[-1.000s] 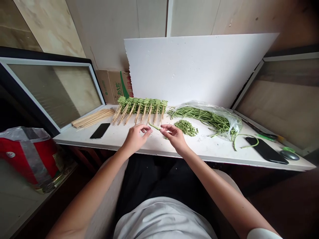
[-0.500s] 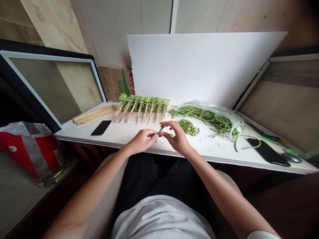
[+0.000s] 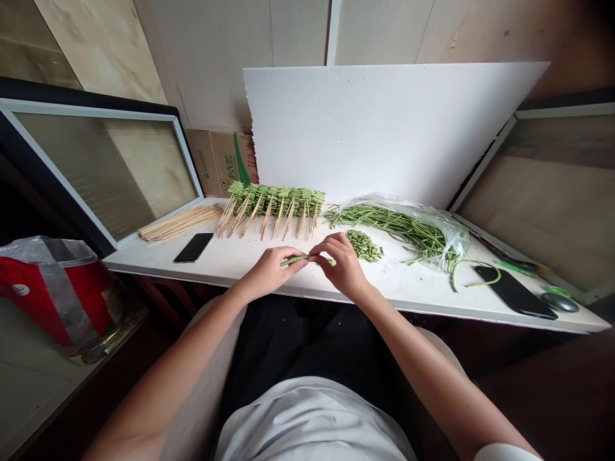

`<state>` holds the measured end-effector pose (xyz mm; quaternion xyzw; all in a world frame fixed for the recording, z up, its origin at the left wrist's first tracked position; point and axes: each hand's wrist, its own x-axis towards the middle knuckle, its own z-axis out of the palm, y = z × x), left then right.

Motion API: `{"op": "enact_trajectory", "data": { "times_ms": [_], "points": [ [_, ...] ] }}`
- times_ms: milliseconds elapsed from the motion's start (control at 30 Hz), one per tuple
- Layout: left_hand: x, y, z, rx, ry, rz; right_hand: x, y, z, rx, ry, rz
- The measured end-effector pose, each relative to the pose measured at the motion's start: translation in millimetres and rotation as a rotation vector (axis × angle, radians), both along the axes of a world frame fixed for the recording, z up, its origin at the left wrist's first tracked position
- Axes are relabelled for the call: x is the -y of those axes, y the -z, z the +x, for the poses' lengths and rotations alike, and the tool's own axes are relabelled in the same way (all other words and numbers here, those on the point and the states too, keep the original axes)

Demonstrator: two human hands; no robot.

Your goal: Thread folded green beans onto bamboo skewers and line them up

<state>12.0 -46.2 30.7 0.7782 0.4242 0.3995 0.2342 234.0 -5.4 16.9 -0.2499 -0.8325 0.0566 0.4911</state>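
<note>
Between my hands, just above the table's front part, lies a short green bean. My left hand is closed on it with thumb and fingers. My right hand pinches its other end, fingertips close to those of the left. Just beyond my right hand sits a pile of cut bean pieces. Behind my hands stand stacked bean skewers, their bare stick ends pointing toward me. Long green beans lie partly inside a clear plastic bag to the right.
On the left of the white table are loose bamboo sticks and a phone. A larger black phone and a mouse lie far right. A white board stands behind. A red bag is at lower left.
The bean has turned from upright-tilted to nearly level, now lying across my left fingers. My right fingers have closed down from a spread pose onto its end.
</note>
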Motion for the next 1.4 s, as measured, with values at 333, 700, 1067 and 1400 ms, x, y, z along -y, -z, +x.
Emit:
{"op": "enact_trajectory", "data": {
  "times_ms": [333, 700, 1067, 1400],
  "points": [
    [-3.4, 1.1, -4.9, -0.152, 0.019, 0.127, 4.3, 5.1, -6.4, 0.066, -0.059, -0.066],
    [-3.1, 2.4, -3.6, -0.078, 0.087, 0.106, 10.3, 3.8, -8.5, -0.053, -0.125, -0.211],
    [-7.7, 6.5, -5.5, -0.016, 0.203, 0.063, 4.9, 9.2, -7.5, -0.137, -0.263, -0.401],
    [-7.5, 9.9, -4.7, -0.009, 0.275, -0.031, -5.2, 11.9, -2.7, -0.086, -0.434, -0.526]
  ]
}}
